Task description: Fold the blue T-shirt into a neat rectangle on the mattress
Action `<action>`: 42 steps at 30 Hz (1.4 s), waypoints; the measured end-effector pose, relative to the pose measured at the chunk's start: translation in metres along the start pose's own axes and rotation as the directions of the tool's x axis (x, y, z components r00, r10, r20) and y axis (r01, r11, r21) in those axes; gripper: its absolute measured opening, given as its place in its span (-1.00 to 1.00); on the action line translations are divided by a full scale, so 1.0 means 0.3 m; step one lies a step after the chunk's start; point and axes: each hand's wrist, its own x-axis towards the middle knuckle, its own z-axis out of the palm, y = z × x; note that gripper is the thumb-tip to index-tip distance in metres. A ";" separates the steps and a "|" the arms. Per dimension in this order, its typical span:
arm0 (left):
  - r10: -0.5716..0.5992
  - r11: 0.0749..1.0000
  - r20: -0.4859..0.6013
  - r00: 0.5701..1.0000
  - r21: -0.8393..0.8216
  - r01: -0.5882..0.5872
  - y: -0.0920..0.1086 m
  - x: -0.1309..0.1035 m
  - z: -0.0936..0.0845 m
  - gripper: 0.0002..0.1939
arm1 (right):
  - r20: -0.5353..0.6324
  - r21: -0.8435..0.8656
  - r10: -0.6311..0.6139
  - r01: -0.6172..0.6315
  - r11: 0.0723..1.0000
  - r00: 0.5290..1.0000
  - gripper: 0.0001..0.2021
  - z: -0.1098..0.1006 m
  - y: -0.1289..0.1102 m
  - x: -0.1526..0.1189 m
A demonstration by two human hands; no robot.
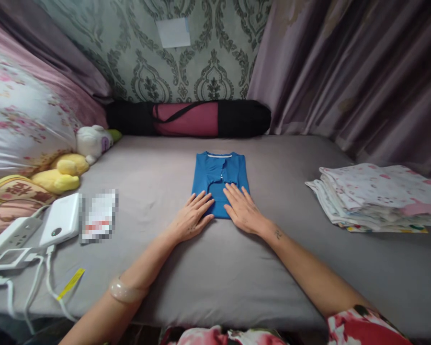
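A blue garment [221, 167], folded into a compact rectangle with its white-trimmed neckline at the far end, lies on the grey sheet [215, 268]. My left hand [193, 218] lies flat at its near left corner, the fingertips on the cloth and the palm on the sheet. Across the near right part of the garment rests my right hand [244, 209], palm down with its fingers spread. Neither hand grips anything. The fingers cover part of the garment's lower half.
Folded patterned cloths [377, 191] are stacked at the right. At the left are a white power bank [62, 218], a power strip [12, 237], cables, a blurred packet [99, 215] and plush toys [57, 177]. A black and red roll bag [187, 120] lies along the wall.
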 end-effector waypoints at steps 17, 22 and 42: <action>0.053 0.998 -0.069 0.996 -0.039 -0.056 -0.010 0.001 0.004 -0.56 | 0.136 0.048 -0.121 0.115 0.992 0.983 -0.41 -0.025 -0.043 -0.028; 0.044 0.999 -0.010 0.999 -0.026 -0.044 -0.007 -0.005 -0.001 -0.50 | 0.111 0.055 -0.133 0.128 0.990 0.985 -0.42 -0.018 -0.043 -0.035; 0.185 0.982 -0.143 0.972 -0.017 -0.189 -0.014 0.015 0.030 -0.71 | 0.070 0.031 -0.175 0.173 0.984 0.982 -0.43 -0.034 -0.050 -0.030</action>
